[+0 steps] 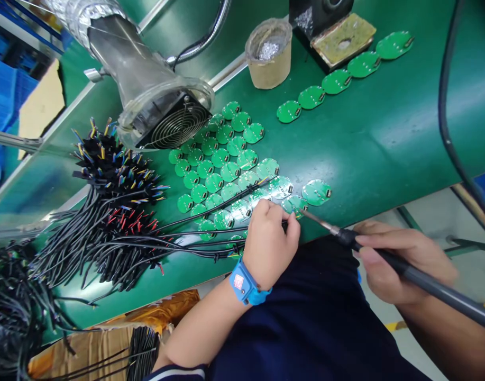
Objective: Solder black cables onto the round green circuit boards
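The left hand (pixel 270 244) is closed in a firm pinch on a black cable (pixel 210 231), with the cable's end just past the fingertips, over a round green circuit board (pixel 293 205). A blue wrist strap (pixel 246 283) circles that wrist. The right hand (pixel 401 259) is clenched around a soldering iron (pixel 424 280), whose thin metal tip points at the same board, just beside the left fingertips (whether it touches, this angle won't say).

Just past the left hand, more round green boards (pixel 226 169) lie in a close-packed cluster, with a lone board (pixel 316 192) beyond the iron's tip. Left of that grip, the cable runs back into a heap of black cables (pixel 115 182) with colored wire ends, spread on a green work mat (pixel 385 132).

Farther from both hands stand a fume extractor fan (pixel 174 124), a row of green boards (pixel 325 84), a tan cup of silvery solder scraps (pixel 268 53), and a yellow cleaning sponge (pixel 343 39).
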Tool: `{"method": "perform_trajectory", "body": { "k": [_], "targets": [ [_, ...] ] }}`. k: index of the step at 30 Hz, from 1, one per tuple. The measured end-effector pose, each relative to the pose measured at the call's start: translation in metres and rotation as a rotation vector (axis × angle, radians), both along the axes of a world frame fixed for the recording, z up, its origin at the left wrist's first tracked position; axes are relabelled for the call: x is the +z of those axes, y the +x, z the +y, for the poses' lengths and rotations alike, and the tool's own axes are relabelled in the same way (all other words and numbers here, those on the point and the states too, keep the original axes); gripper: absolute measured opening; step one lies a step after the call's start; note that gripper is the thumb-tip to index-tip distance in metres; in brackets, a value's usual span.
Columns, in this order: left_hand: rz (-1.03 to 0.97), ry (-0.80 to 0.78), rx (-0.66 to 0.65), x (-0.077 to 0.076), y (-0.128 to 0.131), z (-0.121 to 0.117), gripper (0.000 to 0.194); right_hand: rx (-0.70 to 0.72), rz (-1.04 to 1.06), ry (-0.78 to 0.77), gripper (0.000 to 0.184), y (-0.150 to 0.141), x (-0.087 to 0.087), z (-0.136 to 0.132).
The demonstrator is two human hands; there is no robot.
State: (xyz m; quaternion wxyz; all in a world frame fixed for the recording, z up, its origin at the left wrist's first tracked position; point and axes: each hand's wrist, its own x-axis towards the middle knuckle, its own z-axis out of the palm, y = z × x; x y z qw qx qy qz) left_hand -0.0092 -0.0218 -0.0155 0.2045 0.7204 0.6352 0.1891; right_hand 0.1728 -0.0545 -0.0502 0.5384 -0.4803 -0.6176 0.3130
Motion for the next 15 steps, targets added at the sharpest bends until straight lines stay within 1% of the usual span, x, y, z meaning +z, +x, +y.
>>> {"method": "perform_trajectory", "body": {
  "k": [2, 4, 8, 13, 15],
  "targets": [
    [-0.003, -0.019, -0.002, 0.002, 0.0, 0.001, 0.016, -0.069, 0.032, -0.028, 0.017, 0.002, 0.0, -0.001],
    [-0.017, -0.029, -0.006, 0.003, -0.002, 0.002, 0.014, -0.095, 0.022, -0.024, 0.015, 0.003, 0.0, 0.0],
    [-0.074, -0.043, -0.037, 0.006, -0.008, 0.006, 0.006, -0.003, -0.015, -0.137, 0.011, 0.003, 0.0, 0.005],
    [-0.09, -0.072, -0.048, 0.007, -0.009, 0.009, 0.007, 0.021, -0.045, -0.09, 0.014, 0.0, 0.001, 0.011],
    [-0.083, -0.083, -0.043, 0.007, -0.009, 0.01, 0.007, 0.023, -0.086, -0.019, 0.015, -0.002, 0.002, 0.013]
  ]
}}
